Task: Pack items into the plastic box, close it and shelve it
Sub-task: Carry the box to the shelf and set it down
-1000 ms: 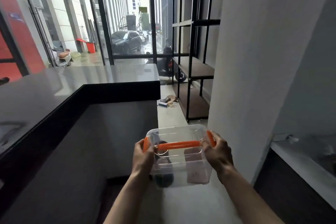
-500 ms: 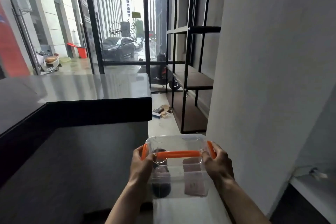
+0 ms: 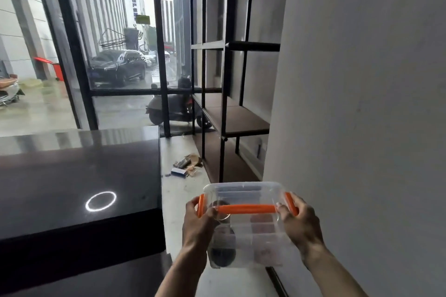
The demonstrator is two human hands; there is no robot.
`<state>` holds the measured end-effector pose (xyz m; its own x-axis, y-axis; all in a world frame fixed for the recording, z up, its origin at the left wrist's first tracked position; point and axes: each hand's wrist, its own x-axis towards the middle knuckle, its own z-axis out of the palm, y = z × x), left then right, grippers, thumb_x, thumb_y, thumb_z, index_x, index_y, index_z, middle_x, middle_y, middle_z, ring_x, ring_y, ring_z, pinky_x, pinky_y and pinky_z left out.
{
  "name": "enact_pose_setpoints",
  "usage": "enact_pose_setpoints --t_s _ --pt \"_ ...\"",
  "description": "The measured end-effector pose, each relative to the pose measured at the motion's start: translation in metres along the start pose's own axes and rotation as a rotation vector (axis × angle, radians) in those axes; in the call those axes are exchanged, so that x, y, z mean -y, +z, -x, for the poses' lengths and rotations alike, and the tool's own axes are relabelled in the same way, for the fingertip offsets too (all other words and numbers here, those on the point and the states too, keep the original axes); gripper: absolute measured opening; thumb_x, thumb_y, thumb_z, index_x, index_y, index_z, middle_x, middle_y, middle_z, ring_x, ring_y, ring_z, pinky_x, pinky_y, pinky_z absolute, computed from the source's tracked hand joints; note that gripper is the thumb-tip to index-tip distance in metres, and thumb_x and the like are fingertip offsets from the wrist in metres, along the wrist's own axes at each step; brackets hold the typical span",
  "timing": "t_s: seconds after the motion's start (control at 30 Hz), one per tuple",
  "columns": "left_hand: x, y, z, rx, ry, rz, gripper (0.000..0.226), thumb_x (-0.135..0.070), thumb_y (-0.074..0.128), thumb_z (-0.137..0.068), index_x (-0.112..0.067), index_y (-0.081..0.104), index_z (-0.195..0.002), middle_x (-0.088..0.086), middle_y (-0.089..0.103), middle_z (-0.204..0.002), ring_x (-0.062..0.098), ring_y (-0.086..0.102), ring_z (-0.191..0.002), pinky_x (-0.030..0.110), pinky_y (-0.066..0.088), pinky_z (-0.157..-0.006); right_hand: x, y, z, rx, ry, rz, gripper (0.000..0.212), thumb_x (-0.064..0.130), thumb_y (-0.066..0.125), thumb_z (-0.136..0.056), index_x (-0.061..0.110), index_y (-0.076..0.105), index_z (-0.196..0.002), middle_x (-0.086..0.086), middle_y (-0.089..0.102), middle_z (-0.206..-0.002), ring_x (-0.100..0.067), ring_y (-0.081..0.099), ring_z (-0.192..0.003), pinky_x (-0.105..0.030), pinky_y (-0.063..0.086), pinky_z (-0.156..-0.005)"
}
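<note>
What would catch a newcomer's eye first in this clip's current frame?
The clear plastic box with its orange handle, carried low in the centre by the left hand and the right hand, each in a grip at one end. Straight ahead against the wall stands the black shelf rack. At left, a bright ring of light reflects on the dark counter.

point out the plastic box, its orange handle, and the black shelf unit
plastic box (image 3: 251, 246): head view, clear front wall.
orange handle (image 3: 246, 209): head view, middle of the bar across the lid.
black shelf unit (image 3: 243, 119): head view, brown board of a lower shelf.
</note>
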<state>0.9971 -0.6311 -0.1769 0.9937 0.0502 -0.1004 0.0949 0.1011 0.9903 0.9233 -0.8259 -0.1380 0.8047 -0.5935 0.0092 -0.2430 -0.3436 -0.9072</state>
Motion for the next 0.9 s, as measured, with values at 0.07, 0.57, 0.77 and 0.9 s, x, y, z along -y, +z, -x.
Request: enact_pose_setpoints --t_s 0.07,0.57,0.77,0.9 --pt "0.005 0.032 -0.046 0.008 0.019 -0.011 0.053 -0.028 0.067 -0.087 -0.026 0.044 -0.135 0.009 0.059 -0.118 0.015 0.060 -0.089 0.025 0.048 -0.055 -0.006 0.006 -0.055 -0.013 -0.015 -0.003 0.059 0.032 0.062 -0.096 0.016 0.045 -0.150 -0.012 0.058 -0.144 -0.033 0.058 -0.126 -0.044 0.048 -0.108" --pt "-0.053 0.178 -0.360 -0.189 0.053 -0.036 0.057 -0.036 0.071 -0.085 -0.019 0.047 -0.134 0.007 0.059 -0.117 0.017 0.059 -0.090 0.028 0.046 -0.059 0.048 0.108 -0.440 0.126 -0.135 -0.041 0.058 0.035 0.061 -0.096 0.019 0.046 -0.149 -0.010 0.061 -0.139 -0.032 0.061 -0.121 -0.037 0.051 -0.095" --pt "-0.051 0.176 -0.498 -0.258 0.062 -0.050 0.054 -0.031 0.068 -0.087 -0.019 0.046 -0.134 0.000 0.057 -0.103 0.020 0.060 -0.091 0.031 0.046 -0.062 0.076 0.199 -0.556 0.196 -0.165 -0.039 0.061 0.037 0.061 -0.095 0.017 0.045 -0.150 -0.009 0.061 -0.140 -0.029 0.063 -0.118 -0.034 0.049 -0.095" --pt "-0.045 0.162 -0.610 -0.300 0.051 -0.057 0.050 -0.027 0.063 -0.092 -0.019 0.043 -0.137 0.008 0.055 -0.120 0.022 0.058 -0.094 0.034 0.049 -0.069 0.098 0.278 -0.635 0.241 -0.194 -0.048 0.058 0.034 0.061 -0.095 0.016 0.046 -0.149 -0.010 0.065 -0.135 -0.025 0.063 -0.107 -0.030 0.046 -0.085"
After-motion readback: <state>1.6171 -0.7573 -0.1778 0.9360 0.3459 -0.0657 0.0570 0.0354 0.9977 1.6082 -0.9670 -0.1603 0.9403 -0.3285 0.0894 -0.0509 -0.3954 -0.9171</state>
